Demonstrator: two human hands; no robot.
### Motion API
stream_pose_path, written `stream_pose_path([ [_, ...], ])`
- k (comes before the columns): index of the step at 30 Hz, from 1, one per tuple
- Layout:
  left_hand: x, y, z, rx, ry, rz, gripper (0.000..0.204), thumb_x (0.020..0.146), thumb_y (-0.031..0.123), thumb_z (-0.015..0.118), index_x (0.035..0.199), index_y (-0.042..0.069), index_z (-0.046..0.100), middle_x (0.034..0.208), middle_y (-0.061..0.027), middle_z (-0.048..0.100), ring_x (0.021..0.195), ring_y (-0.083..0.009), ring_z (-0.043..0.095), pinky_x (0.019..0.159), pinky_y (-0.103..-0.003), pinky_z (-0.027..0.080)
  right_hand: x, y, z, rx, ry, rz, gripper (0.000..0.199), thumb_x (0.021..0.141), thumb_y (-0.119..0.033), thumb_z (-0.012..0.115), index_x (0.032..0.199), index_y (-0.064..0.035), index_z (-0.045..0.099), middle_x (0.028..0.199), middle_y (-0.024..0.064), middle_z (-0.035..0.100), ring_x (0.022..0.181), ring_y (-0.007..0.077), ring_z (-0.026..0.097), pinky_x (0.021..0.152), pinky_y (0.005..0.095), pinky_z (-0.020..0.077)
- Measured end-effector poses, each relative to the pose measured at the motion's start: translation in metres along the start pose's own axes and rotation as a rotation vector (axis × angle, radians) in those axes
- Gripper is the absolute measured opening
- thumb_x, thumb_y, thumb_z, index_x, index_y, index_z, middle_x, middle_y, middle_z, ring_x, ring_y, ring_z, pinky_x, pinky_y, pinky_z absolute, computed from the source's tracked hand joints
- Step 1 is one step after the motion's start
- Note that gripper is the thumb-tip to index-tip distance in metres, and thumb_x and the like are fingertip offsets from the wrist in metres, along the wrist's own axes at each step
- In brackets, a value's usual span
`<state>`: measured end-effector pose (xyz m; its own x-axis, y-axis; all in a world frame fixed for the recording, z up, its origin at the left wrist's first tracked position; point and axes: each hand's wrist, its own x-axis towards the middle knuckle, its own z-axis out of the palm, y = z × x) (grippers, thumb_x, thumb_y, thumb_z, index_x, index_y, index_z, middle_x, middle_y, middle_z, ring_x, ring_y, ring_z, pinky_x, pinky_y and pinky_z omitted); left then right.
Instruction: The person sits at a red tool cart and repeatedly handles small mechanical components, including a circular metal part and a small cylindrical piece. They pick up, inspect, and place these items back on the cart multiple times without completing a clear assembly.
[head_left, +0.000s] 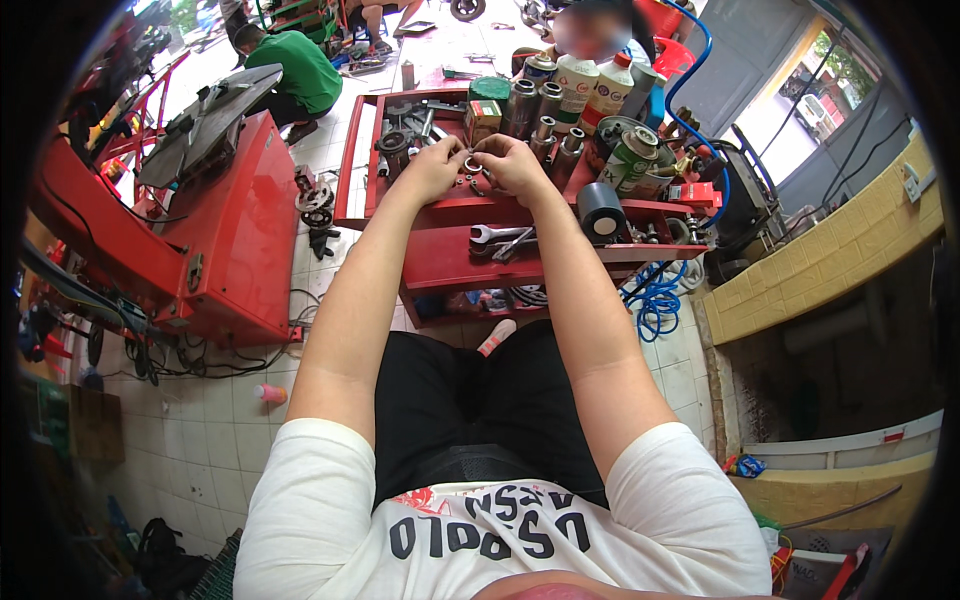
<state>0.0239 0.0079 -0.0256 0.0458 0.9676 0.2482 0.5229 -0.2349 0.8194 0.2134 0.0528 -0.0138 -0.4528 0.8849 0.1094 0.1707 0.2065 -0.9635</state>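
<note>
Over the red tool cart's top tray [352, 170], my left hand [435, 170] and my right hand [510, 165] meet with their fingertips pinched together. What they hold is too small to make out. A pale ring-shaped part [473, 166] shows right at the fingertips; whether it is gripped or lies in the tray is unclear. Small dark metal parts lie just below. Beside my left hand stands a dark cylindrical metal part [393, 150]. Metal cylinders [519, 108] and a small box [482, 120] stand beyond my hands.
White bottles [575, 88], a green-and-white can [632, 160] and a dark cup [600, 212] crowd the cart's right side. Wrenches [500, 238] rest on its lower ledge. A red machine [235, 235] stands left. A blue hose [655, 310] coils right. A person in green [298, 72] crouches far left.
</note>
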Motion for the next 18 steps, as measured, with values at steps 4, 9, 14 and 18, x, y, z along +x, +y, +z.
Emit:
stream_pose_path([
  [4,0.003,-0.003,-0.001,0.08,0.022,-0.021,0.027,0.107,0.025,0.057,0.109,-0.001,0.062,0.09,-0.009,0.071,0.071,-0.0164,0.066,0.065,-0.033,0.054,0.0,0.001,0.0,-0.019,0.029,-0.045,0.023,0.088,-0.014,0.076,0.107,-0.0019,0.074,0.084,0.0025,0.07,0.064,0.0083,0.058,0.055,0.0275,0.0482],
  [9,0.002,-0.006,-0.001,0.014,0.009,0.056,0.029,0.107,0.028,0.057,0.109,-0.001,0.063,0.091,-0.0096,0.071,0.068,-0.0166,0.067,0.065,-0.033,0.054,0.001,0.002,0.002,-0.11,0.046,-0.135,0.025,0.088,-0.017,0.076,0.107,-0.0012,0.074,0.092,0.0058,0.074,0.076,0.0111,0.066,0.066,0.0303,0.0541],
  [14,-0.002,0.005,0.0,0.017,0.014,-0.056,0.032,0.108,0.029,0.055,0.109,-0.001,0.064,0.09,-0.0103,0.072,0.07,-0.0165,0.067,0.066,-0.033,0.055,-0.001,0.001,0.003,-0.144,0.05,-0.054,0.026,0.089,-0.018,0.075,0.109,-0.0002,0.074,0.101,0.0106,0.077,0.092,0.0169,0.071,0.083,0.033,0.0554],
  [18,0.001,-0.007,-0.001,0.05,-0.008,0.042,0.038,0.109,0.035,0.054,0.109,-0.002,0.066,0.089,-0.0103,0.072,0.07,-0.0165,0.068,0.065,-0.033,0.055,0.0,0.004,0.005,-0.152,0.064,-0.098,0.026,0.09,-0.017,0.075,0.109,0.0001,0.074,0.102,0.011,0.077,0.093,0.0177,0.071,0.084,0.0335,0.0555],
])
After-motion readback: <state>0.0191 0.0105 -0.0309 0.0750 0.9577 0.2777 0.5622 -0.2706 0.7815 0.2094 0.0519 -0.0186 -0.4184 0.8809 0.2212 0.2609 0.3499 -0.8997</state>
